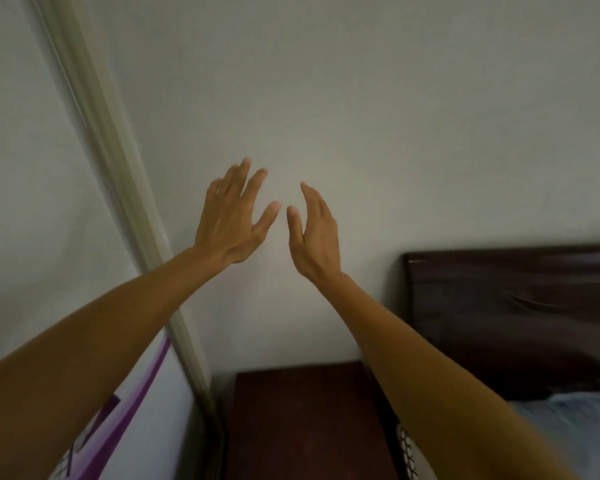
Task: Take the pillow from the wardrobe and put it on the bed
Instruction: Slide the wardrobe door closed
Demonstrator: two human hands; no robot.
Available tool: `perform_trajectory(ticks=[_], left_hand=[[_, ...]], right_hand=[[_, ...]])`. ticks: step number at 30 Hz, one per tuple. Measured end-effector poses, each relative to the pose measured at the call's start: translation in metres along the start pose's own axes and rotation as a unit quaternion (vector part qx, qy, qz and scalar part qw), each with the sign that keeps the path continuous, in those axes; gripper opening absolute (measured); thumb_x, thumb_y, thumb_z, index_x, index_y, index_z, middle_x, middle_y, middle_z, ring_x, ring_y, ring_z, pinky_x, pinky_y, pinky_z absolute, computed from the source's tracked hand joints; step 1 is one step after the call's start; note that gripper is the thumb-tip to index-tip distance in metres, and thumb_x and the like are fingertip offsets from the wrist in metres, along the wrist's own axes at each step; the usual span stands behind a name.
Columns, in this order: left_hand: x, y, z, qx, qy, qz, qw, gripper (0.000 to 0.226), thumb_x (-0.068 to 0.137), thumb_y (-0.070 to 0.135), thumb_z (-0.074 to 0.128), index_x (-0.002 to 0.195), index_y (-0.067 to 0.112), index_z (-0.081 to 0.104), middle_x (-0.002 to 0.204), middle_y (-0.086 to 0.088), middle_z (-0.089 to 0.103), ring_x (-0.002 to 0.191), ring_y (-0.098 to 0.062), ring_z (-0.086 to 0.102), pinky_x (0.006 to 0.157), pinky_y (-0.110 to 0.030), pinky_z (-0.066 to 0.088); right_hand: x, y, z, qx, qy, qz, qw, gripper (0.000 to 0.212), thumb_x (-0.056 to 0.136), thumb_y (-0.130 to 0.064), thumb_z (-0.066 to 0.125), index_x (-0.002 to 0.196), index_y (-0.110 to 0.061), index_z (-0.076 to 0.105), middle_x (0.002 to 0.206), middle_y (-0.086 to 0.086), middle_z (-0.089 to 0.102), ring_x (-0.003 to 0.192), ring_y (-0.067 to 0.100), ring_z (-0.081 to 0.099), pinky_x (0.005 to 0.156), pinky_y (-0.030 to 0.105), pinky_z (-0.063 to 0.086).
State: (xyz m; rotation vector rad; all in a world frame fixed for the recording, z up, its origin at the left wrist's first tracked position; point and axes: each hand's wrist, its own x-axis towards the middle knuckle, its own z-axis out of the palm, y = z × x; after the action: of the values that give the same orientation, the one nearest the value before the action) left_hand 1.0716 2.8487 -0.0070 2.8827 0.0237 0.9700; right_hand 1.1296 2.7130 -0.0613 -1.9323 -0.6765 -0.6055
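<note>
Both my arms are stretched out in front of a plain pale wall. My left hand [234, 216] is raised with its fingers spread and holds nothing. My right hand [314, 233] is beside it, edge-on, fingers straight and apart, also holding nothing. The wardrobe [32, 168] fills the left side, with a white door, a pale frame edge and purple markings low down. The bed [575, 420] shows at the lower right with light blue bedding below a dark wooden headboard [513, 313]. No pillow is clearly in view; a patterned fabric edge [407, 448] peeks out under my right forearm.
A dark wooden bedside table [302, 424] stands between the wardrobe and the bed, against the wall. The wardrobe's frame edge [118, 161] runs diagonally from top left down to the table.
</note>
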Motion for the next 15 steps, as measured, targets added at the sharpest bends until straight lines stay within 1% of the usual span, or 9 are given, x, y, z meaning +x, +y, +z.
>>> perform_trajectory(ticks=[4, 9, 12, 15], left_hand=[[-0.001, 0.071, 0.023, -0.066, -0.008, 0.024, 0.997, 0.068, 0.091, 0.058, 0.020, 0.147, 0.019, 0.024, 0.158, -0.008, 0.015, 0.146, -0.026, 0.012, 0.118, -0.046, 0.008], [-0.009, 0.167, 0.050, -0.141, -0.026, 0.040, 0.989, 0.069, 0.091, 0.058, 0.017, 0.148, 0.019, 0.020, 0.159, -0.008, 0.013, 0.146, -0.025, 0.010, 0.118, -0.046, 0.006], [-0.018, 0.224, 0.066, -0.166, -0.037, 0.057, 0.984, 0.068, 0.091, 0.057, 0.018, 0.148, 0.019, 0.020, 0.159, -0.008, 0.013, 0.146, -0.025, 0.011, 0.118, -0.047, 0.007], [-0.026, 0.275, 0.088, -0.200, -0.045, 0.044, 0.978, 0.067, 0.092, 0.056, 0.019, 0.147, 0.018, 0.020, 0.159, -0.009, 0.013, 0.146, -0.025, 0.010, 0.118, -0.046, 0.006]], right_hand=[[-0.017, 0.030, -0.079, -0.054, 0.019, 0.014, 0.998, 0.055, 0.100, -0.048, 0.027, 0.148, -0.020, 0.028, 0.154, 0.004, 0.034, 0.141, 0.020, 0.028, 0.115, 0.038, 0.023], [-0.045, 0.069, -0.175, -0.122, 0.032, 0.028, 0.992, 0.054, 0.101, -0.046, 0.030, 0.147, -0.018, 0.030, 0.152, 0.005, 0.036, 0.140, 0.021, 0.030, 0.113, 0.038, 0.023], [-0.064, 0.098, -0.231, -0.156, 0.035, 0.042, 0.986, 0.052, 0.101, -0.043, 0.031, 0.146, -0.016, 0.032, 0.151, 0.007, 0.039, 0.139, 0.022, 0.033, 0.113, 0.044, 0.028], [-0.086, 0.129, -0.282, -0.162, 0.033, 0.052, 0.985, 0.048, 0.101, -0.038, 0.034, 0.143, -0.016, 0.037, 0.147, 0.008, 0.043, 0.137, 0.022, 0.037, 0.110, 0.048, 0.033]])
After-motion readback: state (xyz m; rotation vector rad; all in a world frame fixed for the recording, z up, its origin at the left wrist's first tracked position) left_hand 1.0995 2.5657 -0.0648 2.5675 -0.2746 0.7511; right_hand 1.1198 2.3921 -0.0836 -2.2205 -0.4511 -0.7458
